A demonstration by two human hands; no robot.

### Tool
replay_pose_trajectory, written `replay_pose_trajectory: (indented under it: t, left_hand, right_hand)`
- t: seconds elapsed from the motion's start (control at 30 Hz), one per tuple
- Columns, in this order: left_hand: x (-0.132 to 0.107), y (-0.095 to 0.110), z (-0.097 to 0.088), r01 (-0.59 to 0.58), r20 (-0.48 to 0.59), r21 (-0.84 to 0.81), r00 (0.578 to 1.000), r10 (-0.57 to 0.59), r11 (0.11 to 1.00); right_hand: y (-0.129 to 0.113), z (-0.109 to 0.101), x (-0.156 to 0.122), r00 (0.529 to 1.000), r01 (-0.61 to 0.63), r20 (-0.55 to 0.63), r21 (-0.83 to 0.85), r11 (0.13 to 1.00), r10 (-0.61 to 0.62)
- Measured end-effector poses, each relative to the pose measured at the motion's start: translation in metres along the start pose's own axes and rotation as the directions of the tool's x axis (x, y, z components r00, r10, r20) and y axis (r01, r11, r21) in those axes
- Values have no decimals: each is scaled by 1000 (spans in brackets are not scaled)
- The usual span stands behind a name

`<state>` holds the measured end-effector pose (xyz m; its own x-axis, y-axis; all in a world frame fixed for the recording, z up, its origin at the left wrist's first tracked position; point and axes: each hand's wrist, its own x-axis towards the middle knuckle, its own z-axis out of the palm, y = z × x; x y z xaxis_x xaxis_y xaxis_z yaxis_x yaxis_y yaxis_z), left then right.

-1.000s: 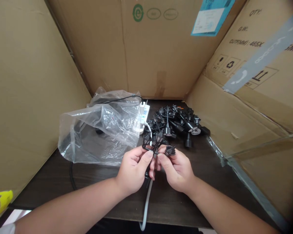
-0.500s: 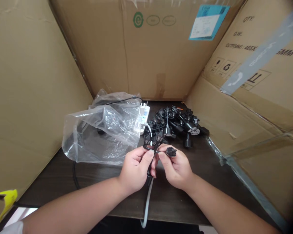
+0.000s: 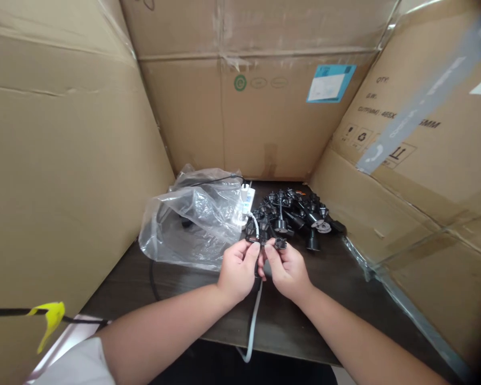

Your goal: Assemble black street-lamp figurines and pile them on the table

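My left hand (image 3: pixel 237 269) and my right hand (image 3: pixel 286 267) meet over the dark table (image 3: pixel 184 289), both closed in a pinch. The left pinches a small black plastic frame piece (image 3: pixel 255 232). The right pinches a small black cap-like part (image 3: pixel 280 244) between thumb and forefinger. A white cable (image 3: pixel 253 321) runs between the hands and hangs off the table's front edge. Just beyond the hands lies a pile of black plastic parts (image 3: pixel 296 214).
A crumpled clear plastic bag (image 3: pixel 192 224) lies left of the pile, over a black cord. A white power strip (image 3: pixel 245 206) sits behind it. Cardboard boxes (image 3: pixel 64 160) wall in the left, back and right. A yellow clip (image 3: pixel 50 316) shows at lower left.
The view has tilted up and pulled back, so hands and parts look smaller and higher. The hands keep the same pinch on the black pieces.
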<state>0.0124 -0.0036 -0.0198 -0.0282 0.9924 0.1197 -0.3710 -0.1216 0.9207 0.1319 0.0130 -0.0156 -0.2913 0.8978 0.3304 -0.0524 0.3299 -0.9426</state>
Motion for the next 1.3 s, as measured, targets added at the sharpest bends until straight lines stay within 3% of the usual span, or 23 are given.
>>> replay_pose_trajectory:
  t: [0.23,0.67,0.97,1.3]
  left_hand:
    - [1,3,4,31,86,-148,996,-18,989]
    - [11,-6,1,-93,81,-30,992,96,995]
    - [12,-5,4,-99,114,6,989,97,995]
    - [11,-5,3,-69,74,62,995,64,996]
  right_hand:
    - [-6,-6,0,995,-55,87,180,982,40]
    - [-5,-10,9,1000,0,-31,2,1000,0]
    - [-7,-18,8,999,-39,-27,-45,998,38]
    - [15,-17,9,989,-93,-111,40,995,97]
